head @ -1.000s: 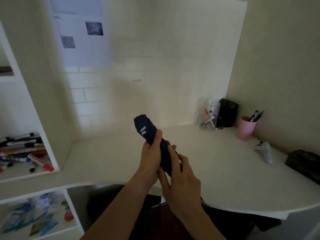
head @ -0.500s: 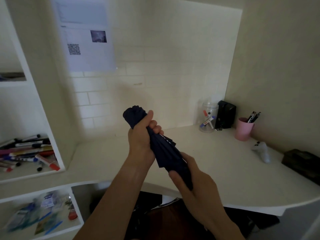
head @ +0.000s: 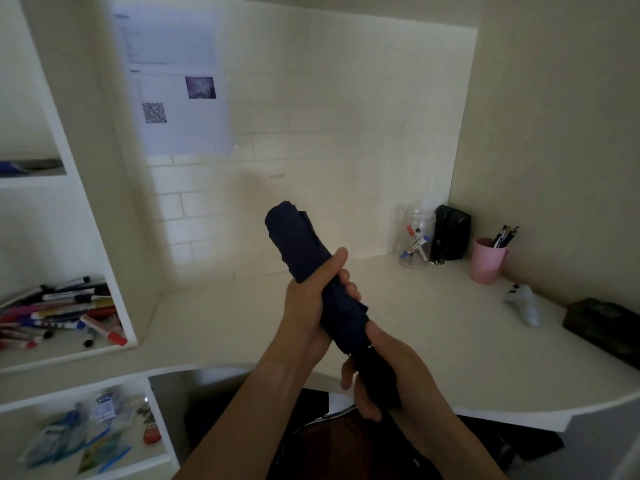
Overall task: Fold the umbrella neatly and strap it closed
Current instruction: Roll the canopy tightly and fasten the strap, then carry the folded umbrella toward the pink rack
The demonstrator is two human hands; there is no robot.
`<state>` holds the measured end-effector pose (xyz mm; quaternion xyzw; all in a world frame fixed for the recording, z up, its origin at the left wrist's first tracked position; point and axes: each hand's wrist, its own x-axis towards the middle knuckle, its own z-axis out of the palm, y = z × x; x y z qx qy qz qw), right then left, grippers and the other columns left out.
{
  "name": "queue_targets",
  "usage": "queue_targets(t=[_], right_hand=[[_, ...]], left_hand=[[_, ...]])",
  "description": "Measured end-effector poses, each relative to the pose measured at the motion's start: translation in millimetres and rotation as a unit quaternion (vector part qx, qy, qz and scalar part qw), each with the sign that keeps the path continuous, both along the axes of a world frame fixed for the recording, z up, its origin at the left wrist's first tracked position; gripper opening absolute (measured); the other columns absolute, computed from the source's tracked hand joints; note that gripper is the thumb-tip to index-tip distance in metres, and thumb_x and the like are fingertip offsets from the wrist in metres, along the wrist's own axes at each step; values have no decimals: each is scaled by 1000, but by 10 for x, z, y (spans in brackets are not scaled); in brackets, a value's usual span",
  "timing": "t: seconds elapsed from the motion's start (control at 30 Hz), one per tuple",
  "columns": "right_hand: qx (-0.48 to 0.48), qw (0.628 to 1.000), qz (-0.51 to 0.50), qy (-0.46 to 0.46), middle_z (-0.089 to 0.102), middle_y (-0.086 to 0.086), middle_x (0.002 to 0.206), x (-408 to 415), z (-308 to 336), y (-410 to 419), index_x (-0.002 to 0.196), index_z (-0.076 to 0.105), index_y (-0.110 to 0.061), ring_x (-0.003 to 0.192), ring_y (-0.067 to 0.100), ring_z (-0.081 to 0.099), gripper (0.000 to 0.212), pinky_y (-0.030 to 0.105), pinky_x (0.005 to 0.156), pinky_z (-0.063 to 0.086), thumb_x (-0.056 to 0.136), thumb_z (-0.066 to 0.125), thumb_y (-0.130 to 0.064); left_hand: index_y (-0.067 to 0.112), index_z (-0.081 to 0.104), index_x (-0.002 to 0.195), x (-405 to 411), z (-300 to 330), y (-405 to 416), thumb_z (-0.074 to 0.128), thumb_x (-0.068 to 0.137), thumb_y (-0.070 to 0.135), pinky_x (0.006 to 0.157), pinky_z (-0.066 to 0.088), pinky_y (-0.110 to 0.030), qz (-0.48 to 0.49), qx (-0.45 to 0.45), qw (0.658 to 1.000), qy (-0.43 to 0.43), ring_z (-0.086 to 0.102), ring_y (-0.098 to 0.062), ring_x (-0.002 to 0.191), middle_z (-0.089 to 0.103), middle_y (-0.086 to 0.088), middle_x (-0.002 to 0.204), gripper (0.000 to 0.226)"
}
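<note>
A dark navy folding umbrella [head: 299, 242] is rolled into a tight bundle and held slanted above the desk, its far end pointing up and left. My left hand [head: 310, 303] wraps around the middle of the rolled canopy, thumb on top. My right hand [head: 391, 372] grips the lower end, where the dark handle is mostly hidden in my fist. A narrow flap lies along the upper right side of the roll; I cannot tell whether it is the strap.
A white curved desk [head: 433, 327] runs below my hands. On its right stand a clear jar of markers [head: 415, 242], a black box [head: 450, 232], a pink pen cup [head: 487, 259], a pale controller [head: 523, 303] and a dark case [head: 602, 327]. Shelves with markers [head: 62, 313] are at left.
The umbrella has lengthened between my hands: the right hand slid down toward the handle end while the left stayed around the canopy. The white logo seen earlier has turned out of sight.
</note>
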<state>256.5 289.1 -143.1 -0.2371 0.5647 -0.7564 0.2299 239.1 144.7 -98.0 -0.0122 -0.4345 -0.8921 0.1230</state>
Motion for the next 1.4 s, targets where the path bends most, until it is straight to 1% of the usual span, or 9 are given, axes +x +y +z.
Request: queue_targets(t=[0.13, 0.33, 0.5, 0.57, 0.77, 0.9, 1.07, 1.27, 1.4], right_hand=[[10, 987, -160, 12, 52, 18, 61, 51, -83, 19, 99, 59, -4, 37, 14, 41, 32, 19, 36, 33, 88, 61, -35], [-85, 974, -84, -191, 38, 11, 49, 103, -42, 79, 76, 54, -4, 30, 14, 24, 36, 18, 30, 21, 97, 41, -30], [186, 907, -332, 181, 73, -2, 88, 230, -101, 185, 102, 56, -20, 80, 14, 68, 11, 31, 69, 52, 101, 47, -13], [258, 822, -395, 319, 68, -13, 102, 395, -19, 325, 105, 55, -26, 92, 3, 63, 17, 27, 79, 51, 96, 53, -12], [450, 559, -378, 585, 57, -2, 126, 926, 345, 564, 128, 56, -18, 118, 17, 52, 50, 34, 99, 45, 80, 70, -21], [661, 448, -265, 540, 57, 5, 133, 830, 337, 747, 144, 41, -20, 125, 27, 52, 87, 46, 107, 41, 68, 72, -46], [720, 479, -252, 435, 62, -7, 89, 958, 178, 1231, 112, 44, -27, 70, 16, 60, 43, 34, 64, 52, 78, 62, -47], [694, 467, -363, 410, 60, -6, 90, 1389, -238, 2196, 112, 49, -27, 73, 16, 58, 44, 37, 71, 52, 74, 70, -36], [660, 586, -357, 306, 63, -10, 113, 1805, -346, 3113, 138, 38, -38, 95, 11, 61, 73, 33, 85, 53, 74, 66, -59]], left_hand=[[13, 64, 74, -9, 40, 65, 82, 77, 24, 60, 55, -32, 55, 5, 998, 27, 59, -18, 57, 61, -5, 68, 22], [10, 64, 92, 208, -243, 310, 82, 79, 24, 83, 56, -41, -126, -20, 988, 89, 63, -27, 71, 61, -10, 77, 26], [9, 53, 63, 285, -198, 280, 80, 83, 20, 65, 47, -43, 34, -167, 985, -8, 45, -23, 46, 50, -10, 55, 35], [13, 51, 57, 278, -256, 163, 80, 82, 27, 58, 46, -36, 109, -353, 928, -39, 49, -22, 46, 55, -7, 52, 40], [23, 42, 87, 288, -559, 186, 63, 81, 36, 55, 38, -29, 217, -793, 559, 107, 54, -22, 62, 54, 4, 73, 25], [18, 52, 77, 442, -647, 526, 73, 62, 25, 46, 24, -25, 227, -781, 513, 274, 49, -21, 45, 53, 2, 57, 27], [20, 54, 92, 573, -630, 906, 77, 60, 38, 57, 32, -29, 173, -780, 478, 364, 54, -20, 65, 59, -1, 77, 44], [26, 50, 120, 642, -619, 1641, 64, 75, 60, 59, 45, -30, 28, -789, 452, 415, 66, -18, 76, 65, 5, 101, 58], [22, 55, 113, 742, -755, 2418, 66, 75, 58, 48, 50, -32, -10, -799, 390, 457, 66, -19, 63, 69, 3, 95, 53]])
